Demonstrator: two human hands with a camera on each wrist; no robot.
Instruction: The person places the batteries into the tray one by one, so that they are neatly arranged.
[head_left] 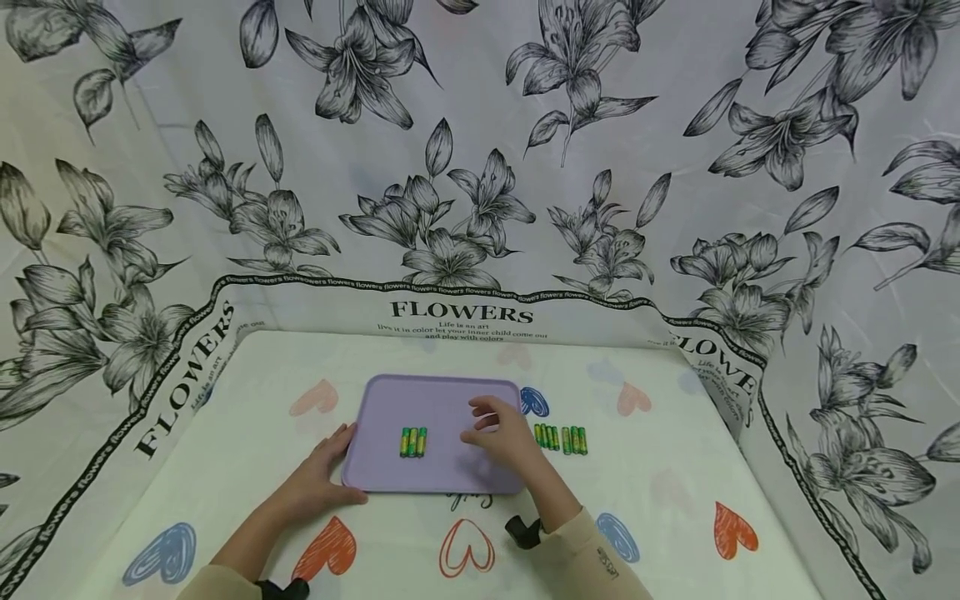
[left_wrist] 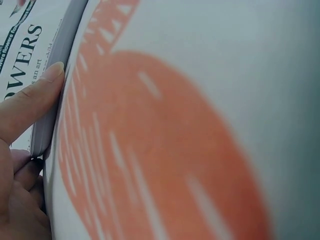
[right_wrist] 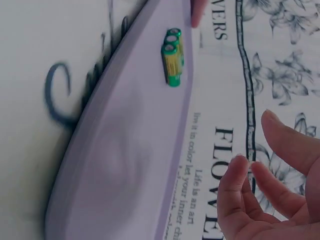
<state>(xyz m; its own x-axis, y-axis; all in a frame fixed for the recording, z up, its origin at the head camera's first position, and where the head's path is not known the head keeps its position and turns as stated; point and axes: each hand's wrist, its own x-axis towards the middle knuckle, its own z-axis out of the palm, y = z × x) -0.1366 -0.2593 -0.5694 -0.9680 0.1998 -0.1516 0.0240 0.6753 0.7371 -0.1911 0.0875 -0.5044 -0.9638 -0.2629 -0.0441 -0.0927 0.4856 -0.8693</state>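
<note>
A purple tray [head_left: 442, 479] lies on the table, with three green-and-yellow batteries [head_left: 413, 442] side by side on its left half. At the tray's front left corner, my left hand [head_left: 318, 483] holds the edge, its thumb along the front and its fingers at the left side. Over the tray's right part is my right hand [head_left: 506, 437], fingers loosely bent and nothing between them. The right wrist view shows its thumb and fingertips apart, off to one side of the tray batteries [right_wrist: 172, 60]. Several more batteries [head_left: 561, 438] lie in two small rows right of the tray.
A white cloth [head_left: 397, 550] printed with hearts covers the table. Behind and at both sides hang white curtains [head_left: 480, 150] with black flower drawings and lettering. Black straps [head_left: 522, 532] are on both wrists.
</note>
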